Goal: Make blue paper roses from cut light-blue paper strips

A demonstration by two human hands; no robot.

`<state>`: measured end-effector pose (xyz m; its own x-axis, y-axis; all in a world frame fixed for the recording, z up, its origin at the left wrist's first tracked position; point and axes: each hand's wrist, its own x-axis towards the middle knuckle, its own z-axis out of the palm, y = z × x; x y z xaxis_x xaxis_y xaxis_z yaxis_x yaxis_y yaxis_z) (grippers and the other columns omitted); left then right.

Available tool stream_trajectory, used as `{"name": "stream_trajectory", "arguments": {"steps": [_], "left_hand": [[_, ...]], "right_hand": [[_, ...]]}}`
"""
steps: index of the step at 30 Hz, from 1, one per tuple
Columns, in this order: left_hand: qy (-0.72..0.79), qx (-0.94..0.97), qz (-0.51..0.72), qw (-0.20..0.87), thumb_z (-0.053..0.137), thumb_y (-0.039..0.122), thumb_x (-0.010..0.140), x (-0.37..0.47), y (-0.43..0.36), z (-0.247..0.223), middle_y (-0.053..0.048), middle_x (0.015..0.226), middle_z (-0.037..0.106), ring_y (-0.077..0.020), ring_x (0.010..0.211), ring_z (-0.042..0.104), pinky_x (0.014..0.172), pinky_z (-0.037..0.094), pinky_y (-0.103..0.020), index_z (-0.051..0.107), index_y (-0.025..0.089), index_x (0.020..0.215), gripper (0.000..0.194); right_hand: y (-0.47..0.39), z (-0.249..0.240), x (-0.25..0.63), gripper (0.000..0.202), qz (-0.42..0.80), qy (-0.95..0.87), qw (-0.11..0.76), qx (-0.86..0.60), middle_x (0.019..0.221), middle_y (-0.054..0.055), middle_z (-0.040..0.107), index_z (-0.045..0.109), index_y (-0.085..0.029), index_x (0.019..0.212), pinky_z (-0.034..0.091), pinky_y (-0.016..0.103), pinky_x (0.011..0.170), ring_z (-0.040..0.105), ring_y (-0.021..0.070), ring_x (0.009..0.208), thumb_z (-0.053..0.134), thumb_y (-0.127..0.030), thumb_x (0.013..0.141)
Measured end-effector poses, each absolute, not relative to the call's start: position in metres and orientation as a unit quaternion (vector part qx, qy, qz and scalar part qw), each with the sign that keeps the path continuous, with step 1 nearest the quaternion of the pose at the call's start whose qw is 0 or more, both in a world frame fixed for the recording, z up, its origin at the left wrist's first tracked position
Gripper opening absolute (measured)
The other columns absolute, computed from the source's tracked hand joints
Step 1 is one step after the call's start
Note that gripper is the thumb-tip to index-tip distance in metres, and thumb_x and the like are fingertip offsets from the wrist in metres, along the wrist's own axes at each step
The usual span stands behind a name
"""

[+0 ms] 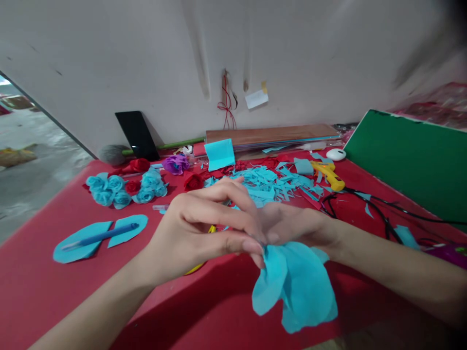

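The left hand (188,243) and right hand (301,223) are bare, the left with slender fingers (222,217) and a rounded thumbnail (253,246). Behind the fingers, both forearms (105,304) are bare.

the blue petals (308,289) look like thin, matt paper; the yellow glue gun (333,180), smooth plastic; the black slab (137,133), glossy.

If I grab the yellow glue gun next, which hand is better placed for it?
Probably the right hand: it looks nearer the glue gun, which lies on that side. The left hand is farther off and pinches the gathered end of the blue petals, so it could likely hold them alone.
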<state>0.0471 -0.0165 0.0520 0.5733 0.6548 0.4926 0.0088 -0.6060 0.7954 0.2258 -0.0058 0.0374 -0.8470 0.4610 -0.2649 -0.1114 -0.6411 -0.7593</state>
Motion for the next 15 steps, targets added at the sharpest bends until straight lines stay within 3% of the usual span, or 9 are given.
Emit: {"name": "stream_trajectory", "arguments": {"steps": [8,12,15], "left_hand": [[0.205,0.76,0.413,0.458,0.068,0.02,0.07,0.0493,-0.0147,0.049,0.0,0.071,0.06,-0.0125,0.071,0.053,0.073,0.046,-0.027,0.072,0.025,0.076,0.008],[0.175,0.779,0.422,0.429,0.07,0.018,0.068,0.0474,-0.0122,0.0471,-0.001,0.07,0.06,-0.0123,0.071,0.053,0.072,0.046,-0.027,0.07,0.021,0.071,0.004],[0.147,0.814,0.422,0.371,0.069,0.017,0.068,0.0422,-0.0074,0.047,-0.001,0.071,0.06,-0.0122,0.072,0.053,0.082,0.044,-0.031,0.069,0.019,0.068,0.002]], "right_hand": [[-0.0015,0.0399,0.2307,0.008,0.834,-0.48,0.162,-0.221,0.048,-0.005,0.049,0.066,-0.011,0.063,0.03,0.017,0.043,0.038,0.0027,0.042,0.059,-0.015,0.062],[-0.0017,0.0391,0.229,0.006,0.826,-0.488,0.179,-0.218,0.041,-0.007,0.037,0.063,-0.011,0.057,0.021,0.017,0.036,0.027,0.0023,0.038,0.06,-0.013,0.061],[-0.001,0.0383,0.2294,0.007,0.82,-0.502,0.177,-0.21,0.047,-0.004,0.046,0.062,-0.012,0.053,0.029,0.018,0.042,0.037,0.0037,0.044,0.062,-0.012,0.06]]}}
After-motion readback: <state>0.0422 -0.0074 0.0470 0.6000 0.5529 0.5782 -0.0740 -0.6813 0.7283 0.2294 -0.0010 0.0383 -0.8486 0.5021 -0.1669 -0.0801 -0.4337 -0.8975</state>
